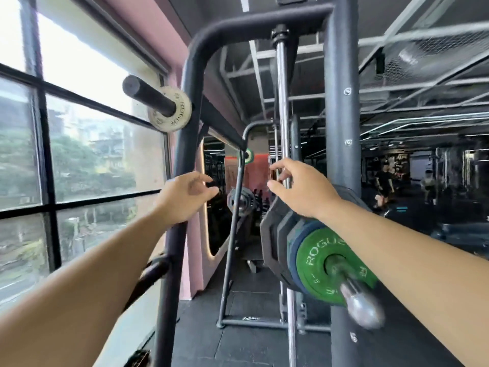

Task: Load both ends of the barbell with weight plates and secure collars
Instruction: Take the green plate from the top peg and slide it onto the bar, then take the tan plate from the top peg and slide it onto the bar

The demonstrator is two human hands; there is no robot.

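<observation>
Hands empty, fingers relaxed: left hand (185, 198), right hand (300, 188); green plate (316, 263) partly behind forearm (402, 250); barbell end (363, 309) blurred.

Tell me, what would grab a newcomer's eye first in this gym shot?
The green plate outermost on the loaded barbell end at lower right stands out most. The left hand and right hand reach forward mid-frame, holding nothing. A small white plate sits on a peg at upper left, by the window.

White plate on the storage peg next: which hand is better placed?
Likely left: left hand is empty and closer, below the white plate; right hand is farther, by the chrome rod.
</observation>
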